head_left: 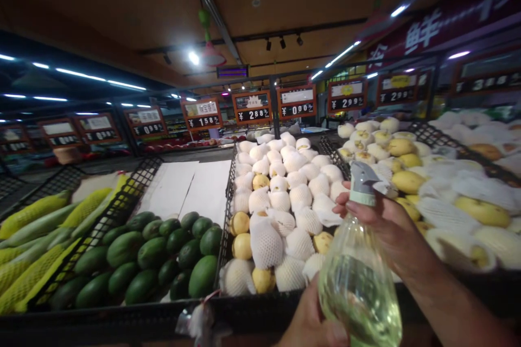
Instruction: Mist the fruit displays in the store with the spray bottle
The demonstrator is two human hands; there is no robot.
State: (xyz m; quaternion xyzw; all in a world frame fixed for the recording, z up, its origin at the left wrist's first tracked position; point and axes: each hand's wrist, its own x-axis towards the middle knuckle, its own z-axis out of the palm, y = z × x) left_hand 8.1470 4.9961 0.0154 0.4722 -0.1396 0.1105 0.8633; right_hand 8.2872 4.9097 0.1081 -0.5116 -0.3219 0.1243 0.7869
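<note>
A clear spray bottle with pale yellow-green liquid and a grey spray head is held up in front of the fruit display. My right hand grips its neck just below the head, fingers wrapped round from the right. Against the lower left side of the bottle, my left hand holds the body with the thumb in front. Part of the left hand is cut off by the bottom edge. Behind the bottle lie pale round fruits in white foam nets, a few of them bare and yellow.
Left of centre sit dark green fruits on a shelf with white sheets. Long netted gourds lie far left; yellow fruits lie to the right. Black mesh dividers separate them. Price signs stand behind.
</note>
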